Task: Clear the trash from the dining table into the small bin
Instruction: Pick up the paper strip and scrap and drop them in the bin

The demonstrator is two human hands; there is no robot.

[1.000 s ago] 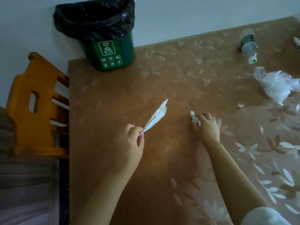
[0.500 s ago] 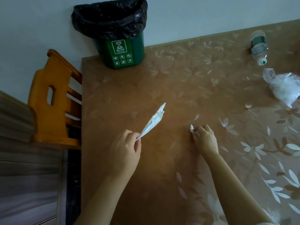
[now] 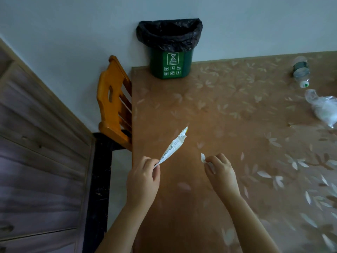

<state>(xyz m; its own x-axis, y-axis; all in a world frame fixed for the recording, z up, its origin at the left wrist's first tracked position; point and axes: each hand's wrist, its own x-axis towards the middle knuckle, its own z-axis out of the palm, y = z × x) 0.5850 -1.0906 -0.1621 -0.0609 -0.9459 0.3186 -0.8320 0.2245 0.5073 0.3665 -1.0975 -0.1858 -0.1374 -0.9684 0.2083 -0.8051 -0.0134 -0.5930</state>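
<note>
My left hand [image 3: 143,178] pinches the lower end of a long white printed wrapper [image 3: 174,145], which sticks up and to the right over the table. My right hand [image 3: 219,170] is closed on a small white paper scrap [image 3: 202,157] whose tip pokes out past the fingers. The small green bin [image 3: 171,65] with a black bag liner stands at the table's far left corner against the wall, well beyond both hands. A crumpled clear plastic bag [image 3: 324,110] and a lying plastic bottle [image 3: 301,71] rest at the far right.
The table [image 3: 228,110] wears a brown cloth with pale leaf prints. An orange wooden chair [image 3: 113,101] is pushed against its left edge. A wood-panelled cabinet [image 3: 36,161] fills the left side, with a dark gap beside it.
The view has swung left, so the bin and table now sit further right in frame. My right hand has lifted the scrap off the cloth. The left hand keeps the wrapper.
</note>
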